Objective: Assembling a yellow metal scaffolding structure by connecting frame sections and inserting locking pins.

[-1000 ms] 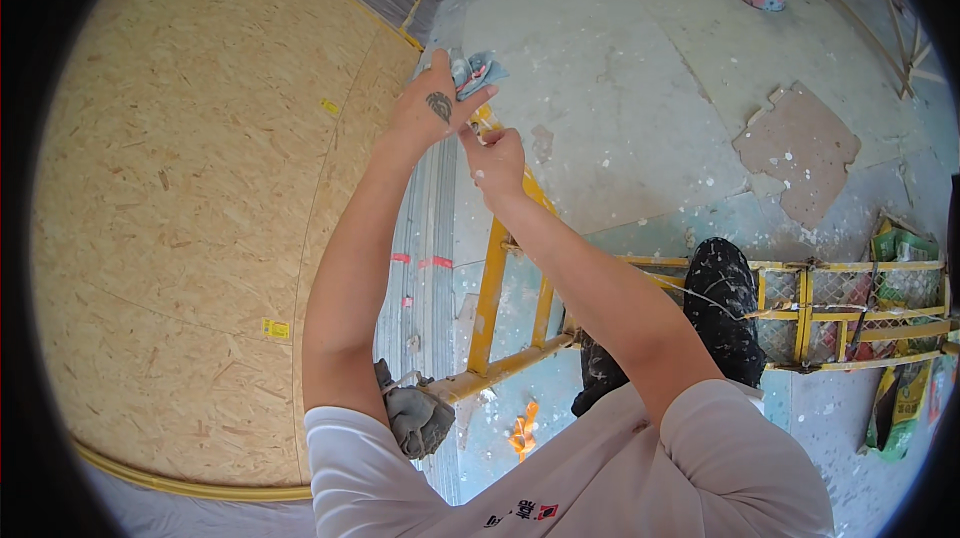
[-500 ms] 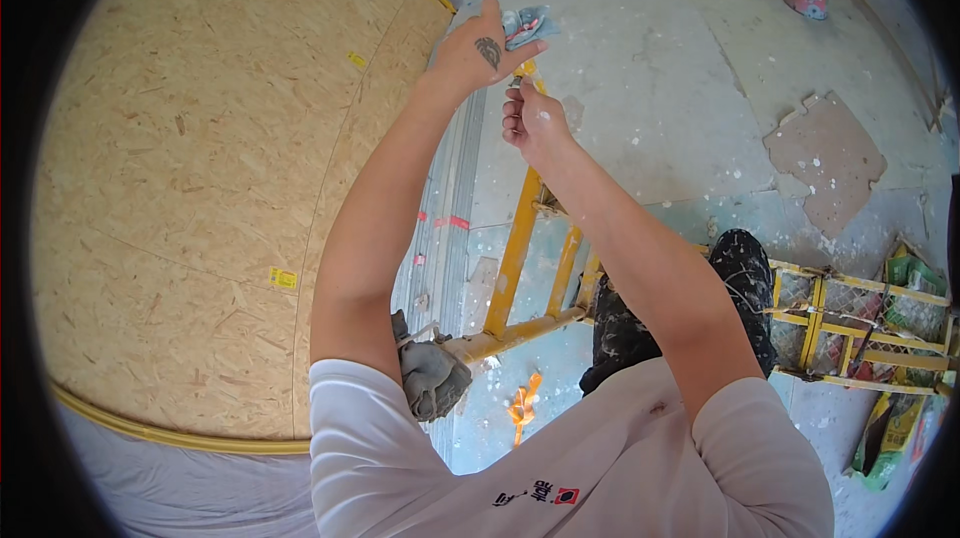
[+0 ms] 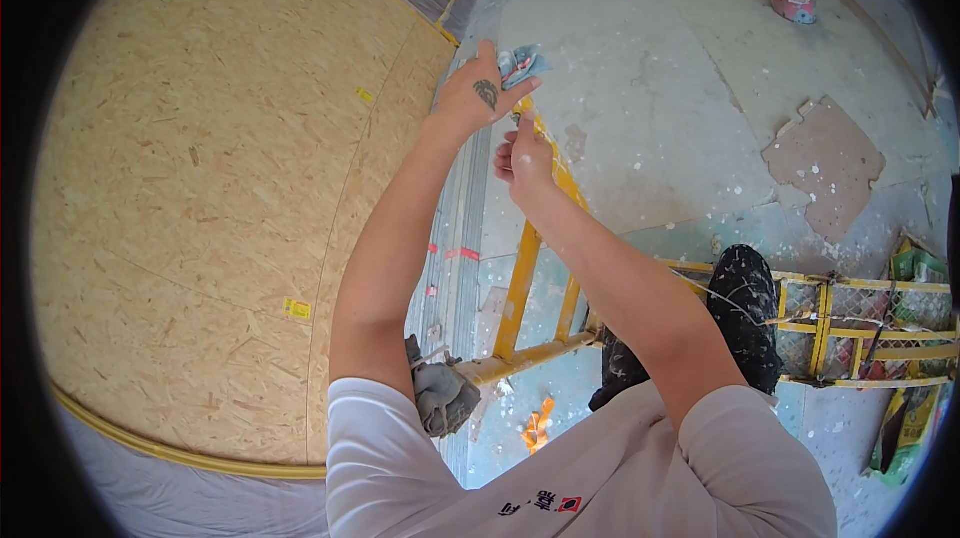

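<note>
Concrete-like floor [image 3: 680, 78], pale grey and speckled with white splashes, spreads below us, and at the left we see a wide board [image 3: 210, 208] of pressed wood chips, rough in grain, with yellow edging. Between them lie long, narrow grey strips [image 3: 462, 228], straight and smooth-looking.

Our left hand [image 3: 478, 93] shows its back, with the thumb stretched away from the palm; its other fingers are mostly hidden, so we cannot tell if it has hold of something. Just beside it is a crumpled, thin, bluish sheet [image 3: 524, 66]. Our right hand [image 3: 527, 153] is a little nearer to us, with its fingers loosely curled and its thumb near a small dark piece, too small to name; we cannot tell whether it is gripped.

Yellow frame [image 3: 520, 288], made of bars with worn paint, passes under both hands and slopes toward us. Near its lower corner hangs a wrinkled grey cloth [image 3: 445, 400]. Farther right lies a flat brown sheet [image 3: 830, 168] with ragged edges.
</note>
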`<act>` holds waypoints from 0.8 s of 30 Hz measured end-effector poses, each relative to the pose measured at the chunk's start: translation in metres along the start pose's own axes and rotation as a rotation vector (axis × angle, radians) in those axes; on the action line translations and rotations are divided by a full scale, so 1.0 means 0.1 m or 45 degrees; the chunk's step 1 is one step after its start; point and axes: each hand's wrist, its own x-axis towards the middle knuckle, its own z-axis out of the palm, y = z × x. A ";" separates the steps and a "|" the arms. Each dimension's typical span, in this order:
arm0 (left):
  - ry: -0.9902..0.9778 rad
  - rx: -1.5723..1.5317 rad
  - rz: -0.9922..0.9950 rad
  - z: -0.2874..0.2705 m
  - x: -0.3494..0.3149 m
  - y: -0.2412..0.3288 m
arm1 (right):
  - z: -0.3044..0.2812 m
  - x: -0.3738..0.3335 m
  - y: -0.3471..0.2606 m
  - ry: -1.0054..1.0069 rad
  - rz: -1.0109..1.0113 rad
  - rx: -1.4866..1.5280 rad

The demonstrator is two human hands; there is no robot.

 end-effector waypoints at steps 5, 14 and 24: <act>-0.032 -0.070 0.073 0.00 0.26 0.33 | -0.30 0.47 -0.18 0.351 -1.103 -1.006; 0.026 -0.056 0.086 0.01 0.20 0.26 | -0.08 0.25 -0.28 -0.226 0.080 0.541; -0.195 -0.052 0.003 -0.12 0.16 0.20 | -0.28 0.19 -0.38 0.312 -1.225 -1.231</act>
